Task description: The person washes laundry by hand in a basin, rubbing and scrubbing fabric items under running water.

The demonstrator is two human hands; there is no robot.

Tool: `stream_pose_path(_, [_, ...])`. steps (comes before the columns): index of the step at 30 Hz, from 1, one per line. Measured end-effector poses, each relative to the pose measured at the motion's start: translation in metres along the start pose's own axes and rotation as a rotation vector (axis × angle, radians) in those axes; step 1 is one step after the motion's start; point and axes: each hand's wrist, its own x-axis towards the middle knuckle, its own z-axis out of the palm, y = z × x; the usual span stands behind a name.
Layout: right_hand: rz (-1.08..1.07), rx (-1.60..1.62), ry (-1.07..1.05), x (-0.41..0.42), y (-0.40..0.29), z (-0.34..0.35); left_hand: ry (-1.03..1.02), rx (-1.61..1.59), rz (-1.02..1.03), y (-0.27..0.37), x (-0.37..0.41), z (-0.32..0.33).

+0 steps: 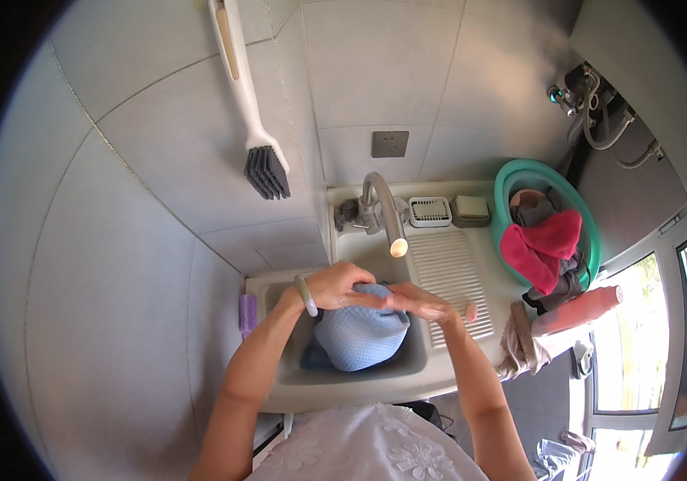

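A light blue cloth item with a waffle-like texture (362,338) hangs bunched in the laundry sink basin (352,385). My left hand (340,287), with a pale bangle at its wrist, grips the cloth's upper edge from the left. From the right, my right hand (418,302) pinches the same edge; its fingers are slightly blurred. The two hands almost meet over the basin. Darker blue material (314,359) shows beneath the cloth. Just beyond my hands stands a curved metal faucet (384,210). I cannot tell whether water is running.
Right of the basin is a ribbed washboard (451,282) with a small pinkish piece (471,311). A green tub (502,186) holds clothes, including a red garment (541,243). Nearby lie a pink bottle (577,311) and beige cloth (520,343). Soap dishes (430,212) line the back; a scrub brush (253,120) hangs left.
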Motion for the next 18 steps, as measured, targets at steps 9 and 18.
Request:
stream_pose_path(9, [-0.218,0.67,0.327,-0.033,-0.002,0.003,0.072,0.15,-0.134,-0.092,-0.008,0.047])
stream_pose_path(18, [-0.239,1.307,0.738,-0.045,0.103,0.001,0.303,-0.603,-0.107,-0.165,-0.031,0.079])
